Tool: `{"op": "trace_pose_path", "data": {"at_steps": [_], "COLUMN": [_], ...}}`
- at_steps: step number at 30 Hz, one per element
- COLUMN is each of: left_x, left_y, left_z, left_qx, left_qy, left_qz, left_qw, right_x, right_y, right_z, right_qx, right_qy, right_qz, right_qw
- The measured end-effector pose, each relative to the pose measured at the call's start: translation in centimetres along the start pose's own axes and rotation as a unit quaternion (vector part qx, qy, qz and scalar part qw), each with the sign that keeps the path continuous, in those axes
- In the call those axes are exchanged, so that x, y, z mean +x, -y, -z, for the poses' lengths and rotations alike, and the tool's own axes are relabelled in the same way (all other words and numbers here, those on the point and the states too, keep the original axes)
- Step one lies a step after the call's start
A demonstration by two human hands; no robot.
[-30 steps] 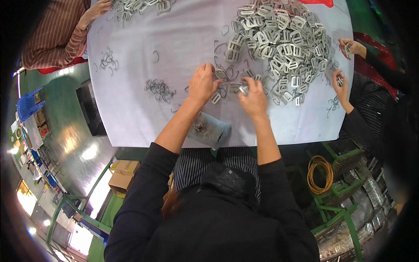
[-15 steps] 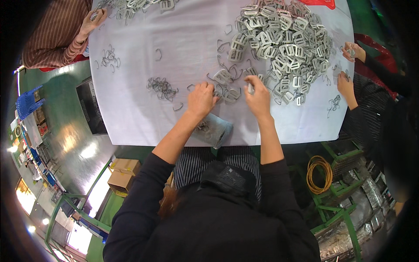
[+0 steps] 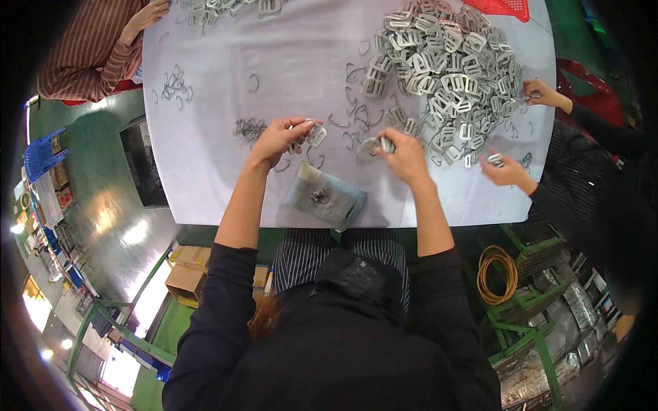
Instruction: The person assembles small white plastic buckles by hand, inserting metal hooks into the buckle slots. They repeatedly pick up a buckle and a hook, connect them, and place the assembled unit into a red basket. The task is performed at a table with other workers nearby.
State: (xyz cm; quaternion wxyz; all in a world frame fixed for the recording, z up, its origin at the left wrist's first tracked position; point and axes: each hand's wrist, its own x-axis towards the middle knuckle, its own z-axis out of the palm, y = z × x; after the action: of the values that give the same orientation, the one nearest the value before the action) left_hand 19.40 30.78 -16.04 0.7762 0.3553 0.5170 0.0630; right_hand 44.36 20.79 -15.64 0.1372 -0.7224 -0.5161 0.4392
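Flat silver slotted buckles lie in a large pile (image 3: 445,68) at the back right of the white table. My left hand (image 3: 277,140) is closed on a silver buckle (image 3: 317,134), its fingertips beside a small heap of thin bent wire clips (image 3: 248,129). Closed too, my right hand (image 3: 409,159) pinches a silver buckle (image 3: 387,144). Another buckle (image 3: 366,151) lies just left of its fingers. Between my forearms, near the front edge, rests a blue-grey pad (image 3: 336,200) with a dark worn patch. More loose wire clips (image 3: 353,109) are scattered between hands and pile.
A co-worker's hands (image 3: 504,171) handle buckles at the right edge; another person's hand (image 3: 152,12) is at the far left. A red basket (image 3: 504,8) stands at the back right. More clips (image 3: 175,88) and buckles (image 3: 219,10) lie left and far back.
My left hand has moved left, now with a buckle in its fingers, and the pad shows more fully. My right hand has shifted slightly down. The right co-worker's nearer hand has come further over the table.
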Motion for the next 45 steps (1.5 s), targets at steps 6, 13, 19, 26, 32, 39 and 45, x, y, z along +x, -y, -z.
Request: {"op": "trace_pose_path", "data": {"at_steps": [6,13,19,26,32,39,45], "left_x": [-0.8,0.6,3.1,5.0,5.1,3.8,3.7], "left_y": [-0.9,-1.8,-4.0,-8.1,-10.7,-11.9,-12.9], "left_z": [-0.7,-0.2,0.7,1.3,0.6,0.7,0.4], "left_qx": [-0.098,0.027,0.069,0.071,-0.121,-0.214,-0.179], "left_qy": [0.028,-0.104,-0.104,-0.055,0.032,0.088,0.075], "left_qz": [0.016,0.018,-0.007,-0.011,-0.012,-0.039,-0.042], "left_qw": [0.995,0.994,0.992,0.996,0.992,0.972,0.980], "right_x": [-0.6,1.2,6.0,23.6,28.5,15.6,12.6], "right_y": [-1.1,-2.4,1.5,8.7,10.2,11.2,9.9], "right_z": [-3.4,2.0,8.8,22.2,22.3,9.9,5.9], "right_qx": [-0.198,0.208,0.324,0.039,-0.237,0.317,0.468], "right_qy": [-0.051,0.037,-0.018,-0.357,-0.475,0.261,0.144], "right_qz": [0.048,-0.104,-0.063,0.076,0.253,0.064,-0.037], "right_qw": [0.978,0.972,0.944,0.930,0.809,0.910,0.871]}}
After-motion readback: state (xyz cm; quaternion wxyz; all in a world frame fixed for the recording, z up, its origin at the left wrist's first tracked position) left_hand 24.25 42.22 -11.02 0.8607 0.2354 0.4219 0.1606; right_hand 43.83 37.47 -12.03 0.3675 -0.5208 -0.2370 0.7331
